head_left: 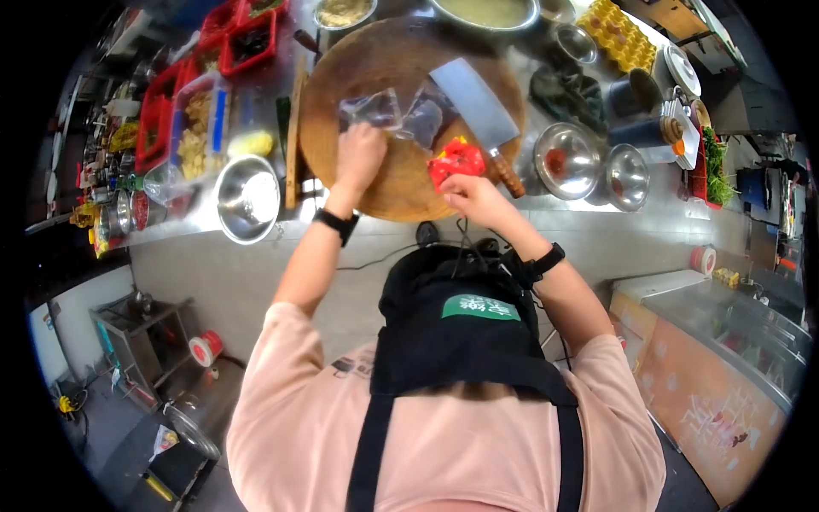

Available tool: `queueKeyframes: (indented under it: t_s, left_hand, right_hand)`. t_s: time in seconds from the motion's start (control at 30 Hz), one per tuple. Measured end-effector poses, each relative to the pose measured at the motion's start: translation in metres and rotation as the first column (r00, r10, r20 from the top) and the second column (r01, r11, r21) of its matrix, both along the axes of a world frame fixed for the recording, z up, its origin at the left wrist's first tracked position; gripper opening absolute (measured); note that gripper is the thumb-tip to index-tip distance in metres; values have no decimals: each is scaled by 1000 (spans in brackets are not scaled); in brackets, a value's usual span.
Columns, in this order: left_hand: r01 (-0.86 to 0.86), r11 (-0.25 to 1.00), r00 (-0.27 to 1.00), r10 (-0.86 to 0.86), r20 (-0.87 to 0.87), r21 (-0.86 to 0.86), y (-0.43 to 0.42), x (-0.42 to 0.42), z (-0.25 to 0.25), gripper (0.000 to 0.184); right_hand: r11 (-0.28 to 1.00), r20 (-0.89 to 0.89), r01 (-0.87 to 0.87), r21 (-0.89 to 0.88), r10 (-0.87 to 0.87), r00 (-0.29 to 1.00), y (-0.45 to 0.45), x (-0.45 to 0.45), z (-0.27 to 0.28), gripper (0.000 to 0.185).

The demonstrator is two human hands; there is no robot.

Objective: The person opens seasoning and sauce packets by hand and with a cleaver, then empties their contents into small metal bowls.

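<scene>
We locate the red packet (pixel 458 160) over the near right part of the round cutting board (pixel 328 72), just beside the cleaver handle. The right hand (pixel 479 201) has its fingers pinched together at the packet's lower edge. The left hand (pixel 363 154) is curled at the near edge of a clear plastic bag (pixel 371 109); we cannot tell whether its fingers grip it. A second clear bag (pixel 424 121) lies between that bag and the cleaver (pixel 472 98), which rests flat, unheld.

We judge handling of the packet to be under way; its contents, and how much work is left, cannot be determined. The board stands on a metal table (pixel 283 68), with a steel bowl (pixel 247 200) at left and an egg tray (pixel 616 36) at far right. Beyond the table's near edge, we note a grey floor (pixel 213 282) and a cabinet (pixel 687 367) at right.
</scene>
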State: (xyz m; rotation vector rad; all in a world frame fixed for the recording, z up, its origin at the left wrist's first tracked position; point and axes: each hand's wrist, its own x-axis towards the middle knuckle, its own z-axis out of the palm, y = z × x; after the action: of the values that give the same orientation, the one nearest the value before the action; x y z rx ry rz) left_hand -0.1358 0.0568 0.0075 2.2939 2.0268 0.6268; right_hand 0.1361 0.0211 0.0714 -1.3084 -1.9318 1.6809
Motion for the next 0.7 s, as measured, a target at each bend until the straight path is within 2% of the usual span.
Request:
queueKeyframes:
  t_s: [0.03, 0.07, 0.13, 0.2, 0.27, 0.3, 0.43, 0.47, 0.57, 0.7]
  left_hand:
    - [17, 1000, 995, -15, 94, -20, -2, -3, 2, 17]
    - [17, 1000, 996, -15, 90, -21, -4, -1, 4, 17]
    - [-2, 995, 1000, 5, -28, 96, -10, 14, 14, 21]
    - [-1, 999, 999, 3, -49, 42, -8, 18, 12, 27]
    - [69, 998, 989, -70, -132, -13, -6, 20, 8, 24]
    - [92, 996, 975, -95, -200, -23, -4, 18, 7, 21]
    - [145, 988, 960, -152, -236, -46, 10, 3, 6, 18]
    - [141, 989, 960, -147, -238, -43, 9, 5, 7, 18]
    - [87, 996, 915, -89, -394, -22, 8, 16, 6, 13]
    - [23, 997, 900, -54, -433, -76, 10, 17, -2, 7]
  right_hand:
    - [991, -18, 31, -130, -34, 999, 0, -3, 1, 20]
    - [991, -22, 30, -131, -33, 999, 0, -7, 0, 20]
    - [992, -27, 28, -124, -31, 999, 0, -13, -2, 20]
    - [993, -35, 23, -112, -27, 999, 1, -18, -2, 21]
    - [995, -36, 16, -103, -20, 999, 0, -21, 1, 21]
    - [988, -67, 64, -137, -73, 995, -1, -24, 6, 21]
    - [974, -105, 125, -192, -147, 984, 1, -28, 6, 22]
    - [969, -116, 143, -201, -168, 979, 1, -30, 6, 22]
    - [975, -128, 135, -177, -159, 979, 1, -32, 7, 22]
    - [970, -149, 168, -178, -195, 969, -2, -29, 19, 22]
